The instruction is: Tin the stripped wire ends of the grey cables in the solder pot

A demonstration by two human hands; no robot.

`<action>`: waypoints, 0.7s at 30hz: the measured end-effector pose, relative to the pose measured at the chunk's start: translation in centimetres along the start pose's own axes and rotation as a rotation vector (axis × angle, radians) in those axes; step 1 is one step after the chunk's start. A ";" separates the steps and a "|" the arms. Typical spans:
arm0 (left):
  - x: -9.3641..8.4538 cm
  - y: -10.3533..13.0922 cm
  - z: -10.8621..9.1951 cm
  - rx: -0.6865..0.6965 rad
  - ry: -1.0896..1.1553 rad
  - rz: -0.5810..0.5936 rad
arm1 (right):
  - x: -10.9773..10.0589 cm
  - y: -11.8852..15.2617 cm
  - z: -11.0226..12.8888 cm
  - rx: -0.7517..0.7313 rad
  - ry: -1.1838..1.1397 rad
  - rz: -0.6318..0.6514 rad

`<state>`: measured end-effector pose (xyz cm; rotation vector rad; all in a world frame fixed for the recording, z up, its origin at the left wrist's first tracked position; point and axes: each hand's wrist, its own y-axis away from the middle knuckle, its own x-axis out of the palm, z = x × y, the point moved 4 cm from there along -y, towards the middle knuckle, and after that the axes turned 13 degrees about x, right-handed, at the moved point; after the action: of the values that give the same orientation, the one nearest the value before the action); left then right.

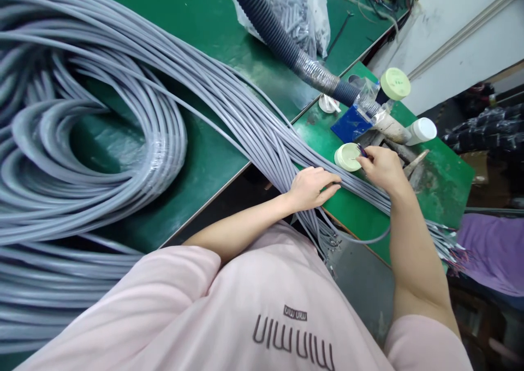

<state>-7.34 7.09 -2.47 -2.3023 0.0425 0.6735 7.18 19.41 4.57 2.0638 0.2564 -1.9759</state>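
Observation:
My right hand (382, 168) is closed in a pinch on a few thin dark-coloured wires (362, 150). Their tips are at the opening of a small pale yellow-green tub (343, 158); what the tub contains is hard to make out. Across the long bundle of grey cables (262, 125) lies my left hand (311, 188), its fingers stretched out and the thumb apart. One grey cable (370, 241) loops below the bundle and passes behind my right forearm. Stripped ends with coloured wires (456, 253) fan out at the bundle's right end.
A big coil of grey cable (164, 142) covers the green table's left side. A ribbed black hose (282, 38) runs down to a blue block (351, 124). Nearby stand a lidded jar (395, 83) and a white-capped container (422, 131). Behind is a plastic bag of grey pieces (295, 16).

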 end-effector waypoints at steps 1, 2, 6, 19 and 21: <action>0.0 0.0 0.0 0.002 -0.008 0.003 | 0.1 -0.3 0.1 -0.003 0.036 0.009; 0.1 0.0 0.0 0.005 -0.014 0.005 | 0.2 -0.5 0.2 -0.003 0.069 0.017; 0.1 0.1 0.1 0.014 -0.023 0.013 | 0.6 -1.2 0.5 0.006 0.150 0.041; 0.2 0.2 0.1 0.030 -0.021 0.037 | 0.2 -1.3 0.1 -0.010 0.150 0.017; 0.2 0.2 0.1 0.050 -0.031 0.019 | -0.7 -0.8 -1.3 0.013 0.121 -0.020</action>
<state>-7.25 7.00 -2.76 -2.2456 0.0666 0.7101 8.12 20.60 5.21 2.2005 0.2910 -1.8708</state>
